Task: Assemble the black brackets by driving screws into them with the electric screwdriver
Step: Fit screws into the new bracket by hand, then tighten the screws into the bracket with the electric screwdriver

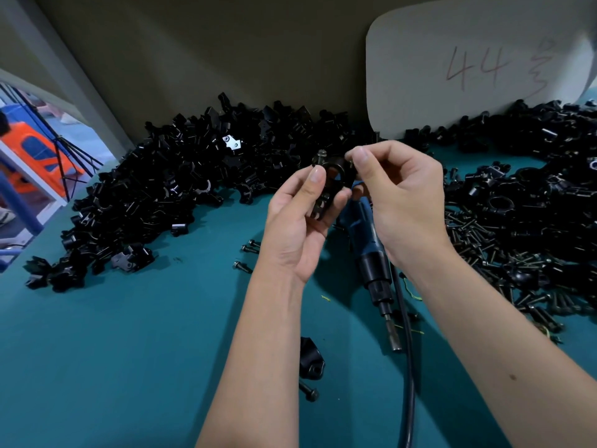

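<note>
My left hand [298,218] grips a black bracket [332,181] above the teal table, thumb on its front face. One screw [320,155] stands up from the bracket's left side. My right hand [400,195] pinches a second screw at the bracket's right side; that screw is mostly hidden by my thumb and finger. The blue electric screwdriver [371,253] lies on the table beneath my hands, its bit [394,334] pointing toward me and its black cable [407,367] running to the near edge.
A large heap of loose black brackets [181,189] fills the left and back. Finished brackets [517,202] and a pile of screws [484,247] lie at the right. Near me lie one bracket [311,358] and stray screws [242,266]. A white card marked 44 [468,69] leans against the wall.
</note>
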### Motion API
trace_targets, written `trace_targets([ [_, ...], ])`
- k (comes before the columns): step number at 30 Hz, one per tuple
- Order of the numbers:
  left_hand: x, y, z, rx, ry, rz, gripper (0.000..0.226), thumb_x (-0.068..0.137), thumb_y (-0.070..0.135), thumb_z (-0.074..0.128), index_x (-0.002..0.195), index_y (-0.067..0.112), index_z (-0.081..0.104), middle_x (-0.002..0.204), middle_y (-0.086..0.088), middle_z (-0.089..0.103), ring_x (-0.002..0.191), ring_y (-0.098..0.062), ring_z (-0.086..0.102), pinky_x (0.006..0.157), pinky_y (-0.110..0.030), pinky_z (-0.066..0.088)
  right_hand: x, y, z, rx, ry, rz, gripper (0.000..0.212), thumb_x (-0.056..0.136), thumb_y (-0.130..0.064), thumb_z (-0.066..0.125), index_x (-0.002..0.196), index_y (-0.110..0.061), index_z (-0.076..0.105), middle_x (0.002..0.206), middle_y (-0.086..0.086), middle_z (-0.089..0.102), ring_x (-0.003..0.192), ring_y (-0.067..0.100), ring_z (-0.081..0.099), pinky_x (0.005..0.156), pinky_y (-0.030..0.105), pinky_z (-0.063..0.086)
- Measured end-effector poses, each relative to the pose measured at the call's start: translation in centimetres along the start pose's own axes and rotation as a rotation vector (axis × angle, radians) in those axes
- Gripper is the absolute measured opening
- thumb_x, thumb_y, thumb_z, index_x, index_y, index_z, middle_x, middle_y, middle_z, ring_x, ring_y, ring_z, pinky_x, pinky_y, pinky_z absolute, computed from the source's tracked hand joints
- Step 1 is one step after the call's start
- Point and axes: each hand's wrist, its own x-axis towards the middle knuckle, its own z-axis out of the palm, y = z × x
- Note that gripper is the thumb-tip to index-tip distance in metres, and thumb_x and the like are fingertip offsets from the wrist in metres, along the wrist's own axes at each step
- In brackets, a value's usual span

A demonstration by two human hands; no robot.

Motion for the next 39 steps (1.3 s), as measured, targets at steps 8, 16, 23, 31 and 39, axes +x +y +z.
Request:
trace_targets([
  [8,0.0,0.0,0.2,0.006,0.051,-0.074,0.015,0.084,0.022,0.074,0.087,0.008,0.079,0.082,-0.004,0.074,0.067,-0.012,0.069,0.061,-0.017,0.058,0.3,0.7,-0.5,0.075,0.006,0.082,0.006,0.090,-0.019,0.081,0.085,-0.017,0.080,0.086,0.012,0.073,0.080,0.021,0.063,0.071,0.035,0.055],
  [16,-0.1,0.2,-0.3,-0.316,0.075,-0.323,0.019,0.077,0.015,0.079,0.084,-0.002,0.077,0.091,-0.019,0.069,0.057,-0.015,0.062,0.048,-0.015,0.054,0.7,0.5,-1.7,0.258,-0.348,0.267,0.017,0.099,-0.020,0.065,0.097,-0.017,0.082,0.076,-0.006,0.065,0.069,0.014,0.053,0.075,0.046,0.046],
  [23,-0.1,-0.2,0.4,-0.209,0.072,-0.327,0.017,0.080,0.018,0.076,0.075,0.001,0.080,0.095,-0.023,0.067,0.058,-0.013,0.065,0.050,-0.014,0.055,0.4,0.3,-1.0,0.347,-0.185,0.386,0.026,0.076,-0.029,0.083,0.060,-0.023,0.065,0.060,-0.005,0.048,0.050,0.009,0.045,0.057,0.028,0.047],
  [31,0.4,-0.2,0.0,-0.201,0.075,-0.209,0.017,0.083,0.017,0.073,0.078,0.003,0.080,0.088,-0.012,0.075,0.071,-0.016,0.071,0.064,-0.020,0.059,0.1,0.7,-0.5,0.150,-0.225,0.355,0.020,0.092,-0.034,0.079,0.086,-0.015,0.074,0.070,-0.002,0.063,0.066,0.011,0.060,0.055,0.027,0.047],
  [39,0.6,-1.2,1.0,0.125,0.161,-0.087,0.034,0.096,0.041,0.066,0.103,0.009,0.058,0.091,-0.013,0.066,0.092,-0.032,0.061,0.073,-0.034,0.050,-0.3,1.0,0.2,-0.355,-0.097,0.075,0.024,0.080,-0.029,0.089,0.074,-0.013,0.072,0.075,0.005,0.064,0.068,0.024,0.064,0.064,0.041,0.056],
])
